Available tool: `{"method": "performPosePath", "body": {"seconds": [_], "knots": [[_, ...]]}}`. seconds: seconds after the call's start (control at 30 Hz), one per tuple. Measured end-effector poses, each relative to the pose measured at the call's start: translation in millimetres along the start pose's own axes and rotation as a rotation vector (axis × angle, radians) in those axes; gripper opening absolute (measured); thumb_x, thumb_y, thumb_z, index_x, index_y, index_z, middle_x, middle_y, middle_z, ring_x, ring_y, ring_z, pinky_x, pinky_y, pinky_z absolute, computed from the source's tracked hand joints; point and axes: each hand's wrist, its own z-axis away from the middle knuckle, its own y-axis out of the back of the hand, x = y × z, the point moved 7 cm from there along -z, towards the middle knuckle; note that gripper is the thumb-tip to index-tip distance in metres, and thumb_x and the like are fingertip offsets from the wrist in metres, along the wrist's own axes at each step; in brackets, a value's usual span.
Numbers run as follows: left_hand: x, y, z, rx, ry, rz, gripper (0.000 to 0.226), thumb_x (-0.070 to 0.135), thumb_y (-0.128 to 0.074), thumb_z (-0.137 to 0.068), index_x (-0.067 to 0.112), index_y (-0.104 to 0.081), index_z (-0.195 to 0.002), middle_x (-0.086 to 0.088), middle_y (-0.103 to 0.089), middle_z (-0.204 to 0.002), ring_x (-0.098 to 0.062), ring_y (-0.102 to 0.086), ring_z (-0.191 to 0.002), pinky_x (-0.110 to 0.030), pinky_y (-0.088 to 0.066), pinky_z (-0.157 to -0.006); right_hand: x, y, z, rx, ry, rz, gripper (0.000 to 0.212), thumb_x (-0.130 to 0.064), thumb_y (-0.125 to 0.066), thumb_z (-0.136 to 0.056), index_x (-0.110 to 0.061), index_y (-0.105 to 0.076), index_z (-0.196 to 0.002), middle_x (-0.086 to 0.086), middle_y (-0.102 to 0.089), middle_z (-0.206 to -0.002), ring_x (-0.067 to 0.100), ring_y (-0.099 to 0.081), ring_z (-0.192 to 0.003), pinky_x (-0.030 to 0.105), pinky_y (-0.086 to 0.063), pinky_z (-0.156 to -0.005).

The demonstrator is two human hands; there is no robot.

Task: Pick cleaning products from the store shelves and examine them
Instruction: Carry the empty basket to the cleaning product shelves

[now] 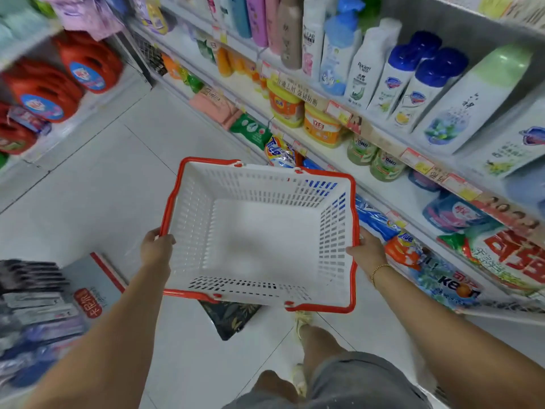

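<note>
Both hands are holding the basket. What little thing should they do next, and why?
Probably release the right hand from the white plastic basket with the red rim and reach for the orange detergent bag just beside it. The left hand grips the rim too, so neither is free, and the basket holds no product.

Single head camera, looking forward-down along aisle, basket (265, 237) close below.

White basket (259, 240) gripped by left hand (156, 249) and right hand (367, 250) beside stocked shelves (383, 137)
</note>
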Motion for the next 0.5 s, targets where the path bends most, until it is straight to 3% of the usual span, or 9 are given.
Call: {"method": "performPosePath", "body": {"seconds": [0.17, 0.27, 0.33, 0.43, 0.5], "knots": [[45.4, -23.1, -27.6, -0.024, -0.005, -0.031, 0.041, -0.001, -0.05, -0.085, 0.007, -0.057, -0.125, -0.01, -0.053, -0.1, -0.023, -0.044, -0.088, -0.03, -0.034, -0.073, -22.8, -2.8, -27.8, 0.012, -0.038, 0.02, 0.045, 0.007, -0.059, -0.083, -0.017, -0.059, -0.122, 0.01, -0.065, -0.115, 0.028, -0.062, -0.104, 0.043, -0.051, -0.094], [65.8, -32.6, -42.7, -0.041, -0.016, -0.055, 0.041, -0.001, -0.048, -0.085, 0.009, -0.057, -0.124, -0.009, -0.053, -0.1, -0.023, -0.045, -0.087, -0.031, -0.035, -0.075, -27.1, -8.0, -35.7, 0.028, -0.088, -0.016, 0.043, 0.009, -0.058, -0.082, -0.019, -0.06, -0.116, 0.012, -0.066, -0.114, 0.029, -0.063, -0.101, 0.043, -0.051, -0.092], [75.6, -39.0, -55.3, -0.05, -0.026, -0.071, 0.042, -0.001, -0.048, -0.085, 0.008, -0.057, -0.124, -0.009, -0.054, -0.099, -0.022, -0.045, -0.086, -0.032, -0.036, -0.076, -27.8, -13.2, -39.8, 0.039, -0.116, -0.046, 0.049, 0.011, -0.057, -0.082, -0.016, -0.059, -0.123, 0.012, -0.066, -0.113, 0.027, -0.063, -0.098, 0.039, -0.052, -0.089], [84.8, -50.2, -76.5, -0.061, -0.032, -0.097, 0.041, -0.001, -0.049, -0.084, 0.009, -0.058, -0.122, -0.009, -0.054, -0.094, -0.021, -0.045, -0.074, -0.031, -0.038, -0.067, -26.3, -22.1, -42.1, 0.082, -0.14, -0.076, 0.055, 0.012, -0.055, -0.081, -0.014, -0.055, -0.129, 0.014, -0.066, -0.113, 0.025, -0.06, -0.091, 0.034, -0.05, -0.082], [88.9, -59.2, -90.2, -0.083, -0.043, -0.127, 0.038, -0.001, -0.049, -0.084, 0.009, -0.059, -0.119, -0.006, -0.053, -0.086, -0.016, -0.042, -0.064, -0.027, -0.036, -0.057, -20.0, -30.4, -41.2, 0.113, -0.178, -0.104, 0.055, 0.01, -0.055, -0.082, -0.013, -0.053, -0.132, 0.014, -0.064, -0.115, 0.028, -0.06, -0.093, 0.038, -0.051, -0.087]]}}
